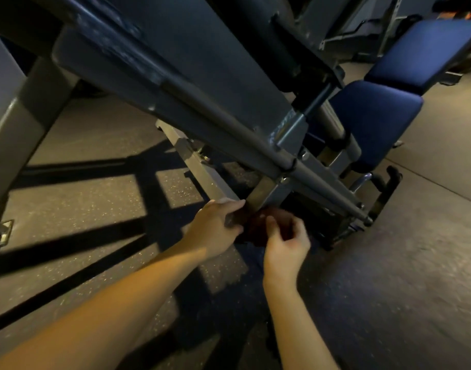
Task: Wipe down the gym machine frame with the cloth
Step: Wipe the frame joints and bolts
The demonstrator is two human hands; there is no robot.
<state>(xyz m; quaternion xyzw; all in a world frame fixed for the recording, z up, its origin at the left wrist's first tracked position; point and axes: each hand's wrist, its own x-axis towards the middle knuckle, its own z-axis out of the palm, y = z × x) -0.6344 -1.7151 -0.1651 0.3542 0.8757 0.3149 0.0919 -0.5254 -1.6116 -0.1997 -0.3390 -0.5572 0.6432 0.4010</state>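
Observation:
A grey steel gym machine frame (207,84) slants from the upper left down to a low base near the floor at centre. Just under its lower bracket (266,194) a dark red cloth (255,225) sits in deep shadow between my hands. My left hand (215,228) grips the cloth's left side, fingers curled up against the underside of the frame. My right hand (286,241) pinches the cloth's right side, thumb raised. The frame is blurred and much of the cloth is hidden by shadow and my fingers.
A blue padded seat (373,121) and backrest (426,52) stand to the right of the frame. A black footrest handle (389,188) sticks out low at the right. A grey upright (13,134) rises at the far left. Speckled rubber flooring (90,209) lies below, crossed by shadows.

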